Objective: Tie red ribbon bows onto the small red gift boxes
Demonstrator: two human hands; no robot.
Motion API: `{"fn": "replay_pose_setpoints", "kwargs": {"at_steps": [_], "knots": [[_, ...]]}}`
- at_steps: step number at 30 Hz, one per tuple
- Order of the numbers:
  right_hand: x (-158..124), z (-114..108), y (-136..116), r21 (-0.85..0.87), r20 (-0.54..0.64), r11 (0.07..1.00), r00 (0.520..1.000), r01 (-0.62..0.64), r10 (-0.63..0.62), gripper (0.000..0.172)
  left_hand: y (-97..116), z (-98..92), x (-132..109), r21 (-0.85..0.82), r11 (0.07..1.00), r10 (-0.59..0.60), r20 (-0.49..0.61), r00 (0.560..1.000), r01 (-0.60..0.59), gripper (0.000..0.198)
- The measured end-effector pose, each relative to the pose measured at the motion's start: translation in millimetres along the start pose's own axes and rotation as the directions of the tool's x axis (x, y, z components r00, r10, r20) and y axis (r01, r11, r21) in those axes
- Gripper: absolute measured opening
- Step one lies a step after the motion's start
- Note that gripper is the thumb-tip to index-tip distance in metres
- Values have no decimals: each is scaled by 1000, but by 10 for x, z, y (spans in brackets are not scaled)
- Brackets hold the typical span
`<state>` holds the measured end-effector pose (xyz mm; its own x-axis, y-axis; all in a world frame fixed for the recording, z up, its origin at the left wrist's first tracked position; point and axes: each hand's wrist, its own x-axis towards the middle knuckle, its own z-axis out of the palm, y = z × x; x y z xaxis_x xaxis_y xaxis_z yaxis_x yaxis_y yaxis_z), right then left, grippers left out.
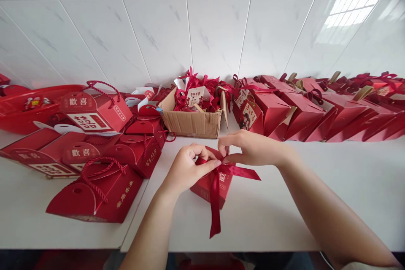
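Left grip [186, 166] pinches the ribbon [215, 206] thumb to forefinger; right grip [253, 147] is closed on it too, just beside. Ribbon's centre is mostly behind fingers, can't make out how the loops run. Box [202, 190] is on the counter [268, 215], under both; top and some print covered by hands and ribbon. Two tails loose: one toward the near edge, one off to the right.

Carton [191, 124] just behind, open: tangled ribbons [209, 82] plus a printed card [195, 96] sticking up; bottom not visible. Red tub [19, 114] far left, cut off by frame; bright item [36, 102] in it, too small to ID. Rope-handled boxes [95, 194] pile up in front, partly hiding it. Right: slanted row of boxes [274, 112], overlapping, runs out of frame.
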<state>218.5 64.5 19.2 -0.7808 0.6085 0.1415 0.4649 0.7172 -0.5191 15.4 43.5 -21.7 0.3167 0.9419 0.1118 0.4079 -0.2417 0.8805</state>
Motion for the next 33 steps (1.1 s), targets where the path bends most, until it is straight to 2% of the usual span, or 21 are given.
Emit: {"fn": "replay_pose_setpoints", "kwargs": {"at_steps": [5,13,19,24,33], "knots": [[-4,-15,19,-13,-7,1000,1000,-2,2,5,5,-8,-1,-30,1000,9,42,999,-8,39],[-46,-79,69,-81,8,992,995,-101,102,9,6,-22,-5,-101,994,-31,60,998,37,43],[-26,-54,61,-21,20,997,997,-68,68,12,-7,-7,3,-105,994,-8,28,1000,11,42],[-22,-35,54,-6,9,998,998,-60,60,16,-14,49,6,-148,989,-23,6,1000,23,49],[3,-30,13,-121,-90,986,991,-110,100,15,-33,43,8,-1,1000,3,-17,1000,-3,47]]}}
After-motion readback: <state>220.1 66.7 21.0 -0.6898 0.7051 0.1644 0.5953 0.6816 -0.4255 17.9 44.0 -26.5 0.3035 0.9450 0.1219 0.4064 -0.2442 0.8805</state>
